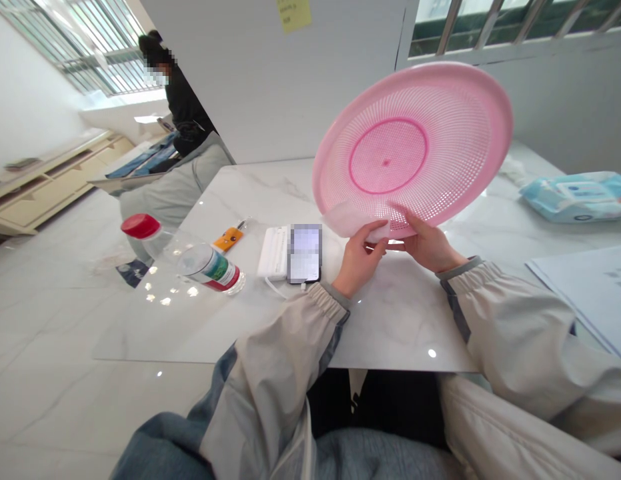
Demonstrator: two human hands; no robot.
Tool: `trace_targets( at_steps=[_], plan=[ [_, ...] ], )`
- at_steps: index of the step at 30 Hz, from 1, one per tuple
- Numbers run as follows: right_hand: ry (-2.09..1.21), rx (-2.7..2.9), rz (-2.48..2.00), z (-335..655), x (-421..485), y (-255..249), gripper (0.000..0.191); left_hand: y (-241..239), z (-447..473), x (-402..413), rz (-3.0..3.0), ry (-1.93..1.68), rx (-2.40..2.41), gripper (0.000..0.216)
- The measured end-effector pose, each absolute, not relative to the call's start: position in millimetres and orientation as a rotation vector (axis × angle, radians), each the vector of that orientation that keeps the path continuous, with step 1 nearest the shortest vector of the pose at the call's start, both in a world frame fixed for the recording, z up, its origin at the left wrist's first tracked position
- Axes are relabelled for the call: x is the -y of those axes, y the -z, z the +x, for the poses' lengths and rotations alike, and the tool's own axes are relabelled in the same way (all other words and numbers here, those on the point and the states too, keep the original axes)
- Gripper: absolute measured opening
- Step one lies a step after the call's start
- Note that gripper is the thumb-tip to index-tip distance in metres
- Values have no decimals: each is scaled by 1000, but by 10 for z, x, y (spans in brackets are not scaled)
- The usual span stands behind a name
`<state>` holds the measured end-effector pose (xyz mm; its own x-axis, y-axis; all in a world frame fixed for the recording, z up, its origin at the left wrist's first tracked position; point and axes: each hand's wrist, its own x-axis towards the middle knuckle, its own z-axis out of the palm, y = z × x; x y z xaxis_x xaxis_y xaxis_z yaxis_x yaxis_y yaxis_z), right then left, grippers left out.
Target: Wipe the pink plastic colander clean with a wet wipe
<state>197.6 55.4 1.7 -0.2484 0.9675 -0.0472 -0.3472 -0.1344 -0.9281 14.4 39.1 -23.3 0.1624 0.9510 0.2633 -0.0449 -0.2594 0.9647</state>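
While the right hand (pixel 429 244) grips the tilted pink sieve (pixel 413 150) by its lower rim, the left hand (pixel 359 260) pinches a wipe (pixel 351 219) against it.

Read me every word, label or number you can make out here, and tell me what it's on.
Nothing here reads clearly.
Yellow sticky note on the wall: writing too small.
Bottle label: blurred.
Phone screen: blurred out.
Blue wipes pack: print too small.
Papers: faint marks, unreadable.
Pink basket in the right hand, white wipe in the left hand: no text.
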Motion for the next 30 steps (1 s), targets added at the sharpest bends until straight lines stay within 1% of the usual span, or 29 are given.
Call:
trace_targets(
  at_steps=[5, 10, 17, 26, 30],
  plan=[
    [-1591, 1056, -882, 1983, -568, 5, 67, 218, 145, -375, 1444, -1222, -941, 44],
    [-1549, 1056, -898, 1990, -585, 11, 63, 190, 154, -359, 1432, -1199, -949, 43],
    [-1486, 1019, -915, 1977, -594, 43, 56, 192, 166, -374, 1400, -1174, -976, 36],
    [-1447, 1037, -925, 1966, -575, 9, 56, 168, 163, -362, 1370, -1149, -960, 30],
    [-1435, 1037, -896, 1947, -556, -21, 51, 173, 165, -362, 1369, -1131, -953, 30]
  ],
)
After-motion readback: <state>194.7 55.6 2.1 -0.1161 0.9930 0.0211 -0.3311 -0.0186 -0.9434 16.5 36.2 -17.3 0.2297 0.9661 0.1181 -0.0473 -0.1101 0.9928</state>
